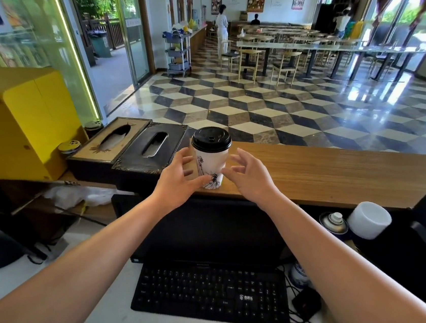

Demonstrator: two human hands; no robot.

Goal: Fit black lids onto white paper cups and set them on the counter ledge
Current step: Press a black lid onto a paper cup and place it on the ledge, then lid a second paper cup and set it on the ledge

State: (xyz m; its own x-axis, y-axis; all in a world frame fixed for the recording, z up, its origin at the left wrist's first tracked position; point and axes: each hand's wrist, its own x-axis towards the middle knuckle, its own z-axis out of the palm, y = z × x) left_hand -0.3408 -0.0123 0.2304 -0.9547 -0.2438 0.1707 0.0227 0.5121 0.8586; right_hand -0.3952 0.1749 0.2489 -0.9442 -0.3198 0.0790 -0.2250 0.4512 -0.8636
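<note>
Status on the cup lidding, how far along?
Done: one white paper cup wears its black lid and stands upright on the wooden counter ledge. In hand: nothing; the left hand touches the cup's base, the right hand is open beside it. Left: no other cups or lids are in view, so I can't tell what remains.

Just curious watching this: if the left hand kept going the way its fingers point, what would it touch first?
Most likely the white paper cup with its black lid; the left hand already sits right beside it, though contact is unclear.
</note>
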